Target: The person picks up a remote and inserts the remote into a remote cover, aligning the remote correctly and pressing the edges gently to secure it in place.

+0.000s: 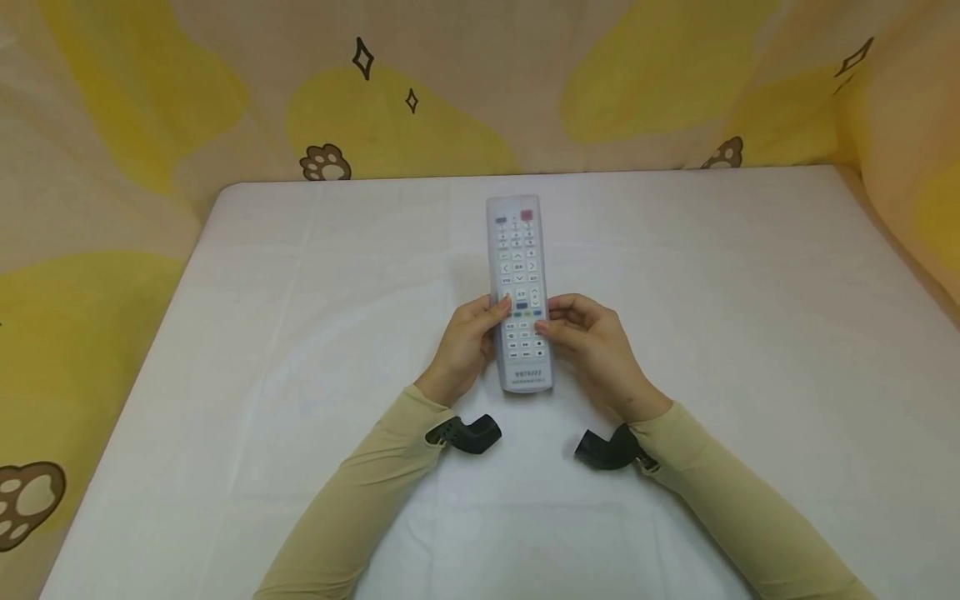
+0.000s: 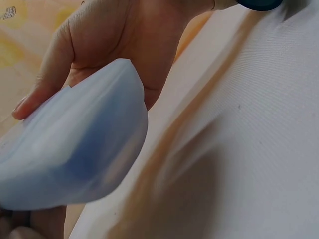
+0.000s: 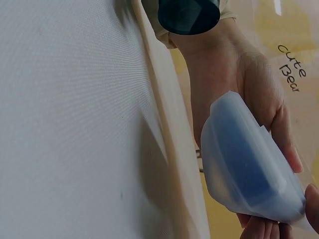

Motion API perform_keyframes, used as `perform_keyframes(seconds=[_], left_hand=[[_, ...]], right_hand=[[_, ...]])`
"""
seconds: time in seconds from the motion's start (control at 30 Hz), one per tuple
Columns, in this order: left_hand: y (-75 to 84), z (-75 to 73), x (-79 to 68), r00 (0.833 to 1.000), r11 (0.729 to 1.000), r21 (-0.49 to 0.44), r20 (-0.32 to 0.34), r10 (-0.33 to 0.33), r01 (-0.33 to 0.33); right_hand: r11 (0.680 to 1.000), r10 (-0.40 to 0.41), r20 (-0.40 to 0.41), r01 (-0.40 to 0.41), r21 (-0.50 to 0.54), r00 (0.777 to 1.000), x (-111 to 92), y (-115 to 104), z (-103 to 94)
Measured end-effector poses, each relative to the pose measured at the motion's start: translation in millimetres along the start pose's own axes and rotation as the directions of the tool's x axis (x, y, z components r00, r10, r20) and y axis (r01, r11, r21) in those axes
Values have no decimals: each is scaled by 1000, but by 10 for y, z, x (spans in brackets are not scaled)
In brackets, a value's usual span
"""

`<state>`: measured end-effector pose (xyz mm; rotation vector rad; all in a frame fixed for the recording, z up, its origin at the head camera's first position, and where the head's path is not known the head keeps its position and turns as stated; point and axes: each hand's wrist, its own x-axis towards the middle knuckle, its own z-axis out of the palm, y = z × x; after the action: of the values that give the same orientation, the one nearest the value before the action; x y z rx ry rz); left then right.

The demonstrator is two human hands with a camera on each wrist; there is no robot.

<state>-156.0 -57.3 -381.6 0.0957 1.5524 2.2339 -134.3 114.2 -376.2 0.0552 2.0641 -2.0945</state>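
Observation:
Between both hands is a long remote control (image 1: pixel 519 283) in a translucent sleeve, its buttons facing up and a red button near its far end. My left hand (image 1: pixel 467 346) grips its left edge, the thumb lying over the buttons. From the other side my right hand (image 1: pixel 596 346) pinches the right edge, thumb on the face and fingers curled at the side. Both wrist views show the near end of the remote control (image 2: pixel 94 139) raised over the cloth, the sleeve's end wrapping it. The fingers beneath it are mostly hidden.
A white cloth covers the table (image 1: pixel 337 333). Behind and beside it hangs a yellow patterned curtain (image 1: pixel 420 125) with paw prints. A black wrist camera (image 1: pixel 468 434) sits at the left cuff, another wrist camera (image 1: pixel 607 448) at the right one.

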Motion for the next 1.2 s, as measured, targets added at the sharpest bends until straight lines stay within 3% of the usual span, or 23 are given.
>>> perform_keyframes(seconds=[0.37, 0.53, 0.7, 0.87, 1.2], left_hand=[[-17, -10, 16, 1000, 1000, -5, 0, -10, 10], [-13, -5, 30, 999, 997, 74, -33, 15, -13], [-17, -1, 45, 994, 988, 151, -100, 42, -27], [-28, -19, 50, 990, 988, 155, -141, 25, -3], [-55, -59, 58, 987, 991, 137, -161, 21, 2]], right_hand=[[995, 24, 1, -24, 102, 1000, 5, 12, -14], [997, -18, -14, 19, 73, 1000, -9, 22, -13], [993, -50, -43, 54, 108, 998, -14, 27, -12], [989, -10, -67, 20, 146, 998, -2, 33, -15], [974, 48, -94, -25, 227, 994, 20, 65, -29]])
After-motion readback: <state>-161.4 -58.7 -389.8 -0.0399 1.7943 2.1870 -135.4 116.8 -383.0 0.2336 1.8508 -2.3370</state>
